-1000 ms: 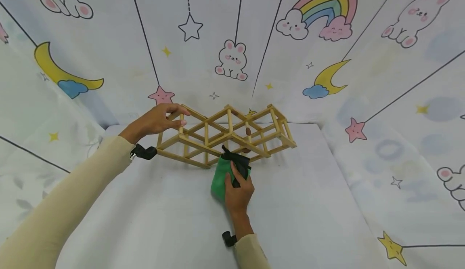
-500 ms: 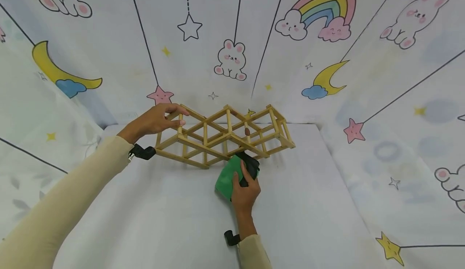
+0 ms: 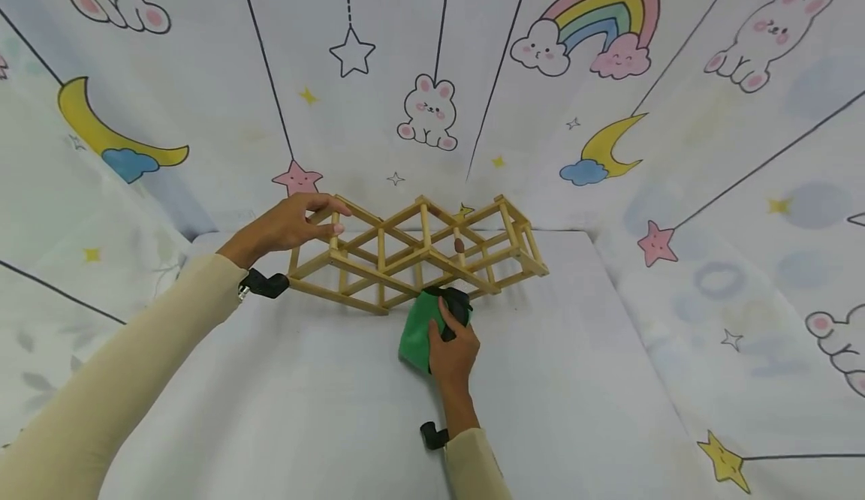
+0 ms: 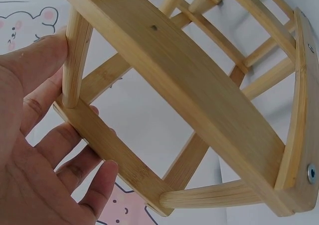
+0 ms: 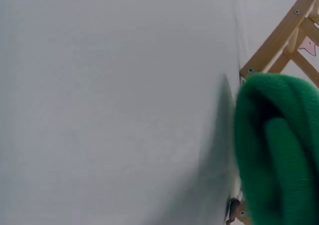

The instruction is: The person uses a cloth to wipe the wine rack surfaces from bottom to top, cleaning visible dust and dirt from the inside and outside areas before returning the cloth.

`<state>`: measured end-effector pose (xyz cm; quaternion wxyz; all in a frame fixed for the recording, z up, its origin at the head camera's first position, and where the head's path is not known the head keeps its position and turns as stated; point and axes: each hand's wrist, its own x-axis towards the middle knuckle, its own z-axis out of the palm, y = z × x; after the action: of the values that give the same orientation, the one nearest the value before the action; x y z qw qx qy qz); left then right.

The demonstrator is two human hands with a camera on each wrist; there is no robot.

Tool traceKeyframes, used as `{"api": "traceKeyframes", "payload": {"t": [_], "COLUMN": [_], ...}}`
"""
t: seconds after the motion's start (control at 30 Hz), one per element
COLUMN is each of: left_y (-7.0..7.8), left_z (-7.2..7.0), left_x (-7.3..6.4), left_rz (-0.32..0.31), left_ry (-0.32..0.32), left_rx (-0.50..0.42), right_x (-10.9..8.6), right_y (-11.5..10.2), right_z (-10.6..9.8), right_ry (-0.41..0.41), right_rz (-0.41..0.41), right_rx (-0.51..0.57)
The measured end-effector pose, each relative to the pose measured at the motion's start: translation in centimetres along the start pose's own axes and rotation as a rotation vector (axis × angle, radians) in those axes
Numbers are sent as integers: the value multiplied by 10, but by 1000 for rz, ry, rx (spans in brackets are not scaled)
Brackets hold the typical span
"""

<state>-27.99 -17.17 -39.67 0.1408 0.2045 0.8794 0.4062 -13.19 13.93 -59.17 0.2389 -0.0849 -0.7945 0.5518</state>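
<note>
A wooden wine rack [image 3: 427, 248] of crossed slats and round dowels stands at the back of the white surface. My left hand [image 3: 297, 222] holds its left end; in the left wrist view the thumb [image 4: 45, 56] presses a dowel and the fingers lie behind a slat. My right hand [image 3: 454, 350] grips a folded green and black cloth [image 3: 417, 331] against the rack's lower front slats. The cloth's green folds fill the right of the right wrist view and hide that hand.
The white tabletop [image 3: 304, 410] extends in front of the rack. Close behind it rises a white backdrop [image 3: 378, 132] printed with bunnies, stars and moons. A dark brown spot [image 3: 459, 245] shows on one dowel.
My right hand shifted the cloth to the right along the rack's lower front, then slightly back left. The left hand and the rack stay put.
</note>
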Motion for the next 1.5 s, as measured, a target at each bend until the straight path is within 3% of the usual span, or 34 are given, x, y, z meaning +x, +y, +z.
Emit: {"api": "traceKeyframes", "payload": {"t": [0.13,0.2,0.43,0.67,0.87,1.07,1.27,1.37,1.5], "left_y": [0,-1,-4,-5,-4,-1,-2,-2,-2], "left_z": [-1,-1,1,1,1,0,-1,-1,0], "left_x": [1,1,-2,-2,-2,-1,0,0,2], "left_rz": [-1,-1,-17,-14,-29,-21,-24,-13,-4], "left_ry": [3,6,5,10,1,4,1,4,3], "left_rx": [7,5,4,3,6,19,19,24,12], "right_x": [4,9,4,4,7,10,11,9,12], "right_y": [-7,-12,-11,-11,-11,-15,-11,-17,-31], "right_z": [-1,2,10,8,5,-1,-5,-10,-17], "right_ry": [132,167,-8,139,-56,80,-109,-58,124], "right_rz": [-167,-199,-23,-85,-1,-65,3,-90,-302], "right_rx": [137,173,13,110,-6,106,-43,15,126]}}
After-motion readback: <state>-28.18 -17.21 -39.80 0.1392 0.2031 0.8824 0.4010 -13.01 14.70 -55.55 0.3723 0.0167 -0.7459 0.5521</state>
